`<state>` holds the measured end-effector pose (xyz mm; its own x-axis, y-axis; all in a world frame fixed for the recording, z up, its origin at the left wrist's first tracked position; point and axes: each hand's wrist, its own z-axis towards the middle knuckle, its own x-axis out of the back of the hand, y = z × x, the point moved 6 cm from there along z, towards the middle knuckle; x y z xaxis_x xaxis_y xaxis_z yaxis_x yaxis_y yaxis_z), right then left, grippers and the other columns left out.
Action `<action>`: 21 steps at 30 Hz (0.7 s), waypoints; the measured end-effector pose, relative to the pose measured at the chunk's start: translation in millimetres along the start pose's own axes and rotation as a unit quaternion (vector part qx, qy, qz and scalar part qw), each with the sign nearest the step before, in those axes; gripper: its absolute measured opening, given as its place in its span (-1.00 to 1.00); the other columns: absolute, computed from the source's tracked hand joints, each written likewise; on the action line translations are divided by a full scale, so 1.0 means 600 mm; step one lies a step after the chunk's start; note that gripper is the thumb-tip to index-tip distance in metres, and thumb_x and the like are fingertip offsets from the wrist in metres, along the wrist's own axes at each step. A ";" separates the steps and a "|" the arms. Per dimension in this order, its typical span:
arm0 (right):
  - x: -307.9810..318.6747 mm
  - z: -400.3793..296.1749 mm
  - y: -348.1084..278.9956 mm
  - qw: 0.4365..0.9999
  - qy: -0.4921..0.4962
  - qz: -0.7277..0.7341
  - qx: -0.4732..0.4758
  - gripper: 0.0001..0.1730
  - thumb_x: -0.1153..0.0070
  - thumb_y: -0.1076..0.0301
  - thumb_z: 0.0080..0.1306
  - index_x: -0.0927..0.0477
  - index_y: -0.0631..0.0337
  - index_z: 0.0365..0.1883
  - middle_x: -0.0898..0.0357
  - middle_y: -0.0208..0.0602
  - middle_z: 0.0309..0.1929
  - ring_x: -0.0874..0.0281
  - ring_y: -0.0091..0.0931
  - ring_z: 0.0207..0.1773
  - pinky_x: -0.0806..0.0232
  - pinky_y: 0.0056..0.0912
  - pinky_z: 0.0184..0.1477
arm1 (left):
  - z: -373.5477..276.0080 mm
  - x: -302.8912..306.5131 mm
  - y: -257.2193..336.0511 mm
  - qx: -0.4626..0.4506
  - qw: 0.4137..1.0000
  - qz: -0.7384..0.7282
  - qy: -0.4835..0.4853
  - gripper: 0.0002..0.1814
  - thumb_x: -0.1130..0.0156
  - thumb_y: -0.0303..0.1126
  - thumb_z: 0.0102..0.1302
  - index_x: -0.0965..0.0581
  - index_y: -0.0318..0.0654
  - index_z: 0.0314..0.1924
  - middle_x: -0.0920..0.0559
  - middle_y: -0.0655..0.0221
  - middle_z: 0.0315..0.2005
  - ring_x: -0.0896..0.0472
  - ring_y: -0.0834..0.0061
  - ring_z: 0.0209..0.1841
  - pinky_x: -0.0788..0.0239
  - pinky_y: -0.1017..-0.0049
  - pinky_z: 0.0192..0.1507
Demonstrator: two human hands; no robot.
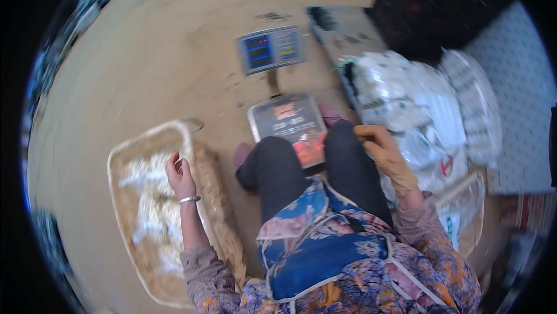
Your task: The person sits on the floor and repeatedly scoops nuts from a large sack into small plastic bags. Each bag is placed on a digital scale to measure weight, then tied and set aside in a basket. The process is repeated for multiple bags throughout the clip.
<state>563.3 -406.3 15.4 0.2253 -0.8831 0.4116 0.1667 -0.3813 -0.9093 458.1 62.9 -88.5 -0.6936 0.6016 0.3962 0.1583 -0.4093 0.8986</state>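
Observation:
My bare left hand (pixel 179 177), with a silver bracelet at the wrist, hovers over the inner side of a large pale-rimmed basket (pixel 114 192). Its fingers are half curled, the thumb stands apart, and nothing shows in it. Inside the basket lie white stringy bundles (pixel 152 209), partly wrapped in what looks like clear plastic. My right hand (pixel 387 157) wears a tan glove and is beside my right knee, fingers bent and apart with nothing visible between them. Between my feet stands a platform scale (pixel 283 116), its plate partly covered by my legs.
The scale's display (pixel 272 48) rises on a post ahead. At right, clear plastic packs (pixel 391 88) are piled on a low flat platform (pixel 348 31). A second container (pixel 476 222) holds plastic bags beside my right arm. Brown netted material (pixel 217 201) runs along the basket's side.

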 end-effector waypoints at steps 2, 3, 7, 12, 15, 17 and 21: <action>0.030 -0.013 0.009 0.998 0.020 -0.061 0.020 -0.80 0.07 0.40 0.17 -0.48 0.29 -0.28 -0.46 -0.29 -0.33 -0.41 -0.46 -0.19 -0.23 -0.48 -0.10 | 0.000 -0.077 0.048 -0.019 0.997 -0.043 -0.066 -0.70 -0.04 -0.48 0.21 -0.39 -0.33 -0.02 -0.42 0.35 -0.14 -0.43 0.61 -0.22 -0.30 0.62 -0.17; 0.049 -0.021 0.021 0.996 0.017 -0.088 0.014 -0.81 0.07 0.38 0.17 -0.49 0.29 -0.30 -0.47 -0.28 -0.32 -0.42 -0.44 -0.19 -0.24 -0.46 -0.11 | -0.008 -0.121 0.091 -0.044 0.993 -0.062 -0.094 -0.70 -0.04 -0.47 0.22 -0.39 -0.33 -0.02 -0.42 0.36 -0.14 -0.43 0.62 -0.21 -0.30 0.63 -0.17; 0.091 -0.059 0.087 0.984 0.009 -0.172 -0.041 -0.83 0.08 0.36 0.16 -0.46 0.30 -0.46 -0.45 -0.17 -0.34 -0.40 -0.28 -0.20 -0.23 -0.32 -0.17 | -0.056 -0.257 0.194 -0.069 0.971 -0.107 -0.204 -0.72 -0.03 -0.48 0.23 -0.40 -0.33 -0.04 -0.44 0.39 -0.21 -0.43 0.64 -0.23 -0.28 0.65 -0.18; 0.183 -0.124 0.173 0.956 0.163 -0.243 0.016 -0.79 0.05 0.41 0.10 -0.45 0.24 -0.26 -0.46 -0.15 -0.32 -0.43 -0.24 -0.27 -0.29 -0.28 -0.20 | -0.157 -0.420 0.289 -0.082 0.906 -0.205 -0.360 -0.80 0.00 -0.54 0.22 -0.43 -0.33 -0.14 -0.44 0.41 -0.27 -0.41 0.62 -0.21 -0.24 0.62 -0.14; 0.255 -0.128 0.236 0.954 0.210 -0.165 -0.139 -0.76 0.06 0.42 0.12 -0.45 0.22 -0.21 -0.46 -0.13 -0.26 -0.43 -0.24 -0.24 -0.29 -0.29 -0.18 | -0.232 -0.485 0.342 -0.099 0.866 -0.189 -0.453 -0.84 -0.01 -0.56 0.20 -0.46 -0.33 -0.20 -0.46 0.40 -0.32 -0.42 0.62 -0.22 -0.24 0.62 -0.12; 0.334 -0.130 0.292 0.939 0.283 -0.107 -0.165 -0.72 0.04 0.37 0.17 -0.45 0.22 -0.14 -0.48 -0.19 -0.22 -0.44 -0.38 -0.17 -0.28 -0.38 -0.12 | -0.289 -0.531 0.365 -0.044 0.818 -0.203 -0.536 -0.84 -0.03 -0.53 0.21 -0.47 -0.33 -0.20 -0.48 0.40 -0.33 -0.46 0.62 -0.25 -0.30 0.63 -0.17; 0.486 -0.118 0.425 0.856 0.446 0.108 -0.240 -0.54 -0.06 0.20 0.11 -0.43 0.36 -0.11 -0.47 -0.22 -0.21 -0.38 -0.45 -0.14 -0.24 -0.47 -0.08 | -0.369 -0.598 0.335 0.008 0.779 -0.183 -0.599 -0.86 -0.04 -0.52 0.19 -0.48 -0.34 -0.23 -0.50 0.37 -0.39 -0.52 0.58 -0.38 -0.35 0.62 -0.29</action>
<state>603.4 -780.7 -100.9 -0.6561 -0.7236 0.2141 -0.2473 -0.0619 -0.9670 583.3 -387.2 -91.9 0.4591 0.8884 -0.0048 0.1196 -0.0565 0.9912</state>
